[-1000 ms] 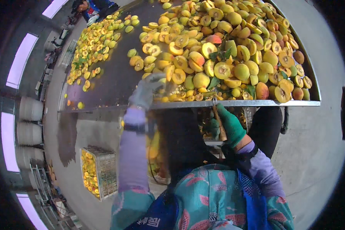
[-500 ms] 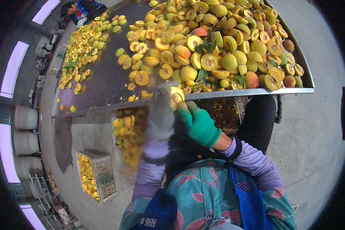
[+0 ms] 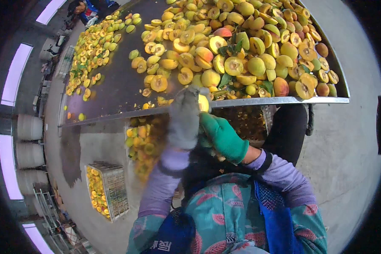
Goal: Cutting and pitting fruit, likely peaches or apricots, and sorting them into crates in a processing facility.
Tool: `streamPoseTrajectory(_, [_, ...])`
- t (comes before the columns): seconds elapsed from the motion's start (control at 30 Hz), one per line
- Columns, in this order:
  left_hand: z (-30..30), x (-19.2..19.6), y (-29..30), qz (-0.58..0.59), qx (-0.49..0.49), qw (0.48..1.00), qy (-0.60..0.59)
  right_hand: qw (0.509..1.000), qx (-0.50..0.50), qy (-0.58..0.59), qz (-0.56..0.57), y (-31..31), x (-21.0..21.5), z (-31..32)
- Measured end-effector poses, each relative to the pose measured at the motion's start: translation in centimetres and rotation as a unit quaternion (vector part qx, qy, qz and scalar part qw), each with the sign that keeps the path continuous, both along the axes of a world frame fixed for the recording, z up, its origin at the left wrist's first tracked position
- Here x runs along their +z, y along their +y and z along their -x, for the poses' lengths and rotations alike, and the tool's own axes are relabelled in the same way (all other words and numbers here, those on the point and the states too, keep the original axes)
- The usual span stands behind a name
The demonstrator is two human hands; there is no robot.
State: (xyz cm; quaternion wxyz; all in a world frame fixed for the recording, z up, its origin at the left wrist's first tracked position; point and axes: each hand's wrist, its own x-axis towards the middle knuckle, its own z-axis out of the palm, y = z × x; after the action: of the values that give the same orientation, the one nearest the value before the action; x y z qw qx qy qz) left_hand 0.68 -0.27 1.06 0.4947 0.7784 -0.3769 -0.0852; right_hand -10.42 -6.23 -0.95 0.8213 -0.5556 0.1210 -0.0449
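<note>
Head view: the left hand in a grey glove (image 3: 184,118) and the right hand in a green glove (image 3: 223,136) together grasp a yellow cut fruit (image 3: 204,103) at the near edge of the long dark metal table (image 3: 114,91). This looks like sorting; next calls for a firm grip.

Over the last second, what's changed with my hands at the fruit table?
The left hand, in a grey glove, came off the pile and drew back to the table's metal edge. The right hand, in a green glove, rose from under the table to meet it around a yellow fruit piece. The fruit pile and floor crate look unchanged.
</note>
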Motion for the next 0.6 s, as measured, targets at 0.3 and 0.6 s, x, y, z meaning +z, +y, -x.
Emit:
streamPoseTrajectory(0.3, [-2.5, -2.7, -0.7, 0.05, -0.171, 0.982, -0.067, 0.894, 0.034, 0.035, -0.445, 0.8, -0.4, 0.1])
streamPoseTrajectory(0.6, [-4.2, -5.9, -0.2, -0.044, -0.156, 0.974, -0.156, 0.785, 0.116, -0.042, -0.607, 0.9, -0.5, -0.4])
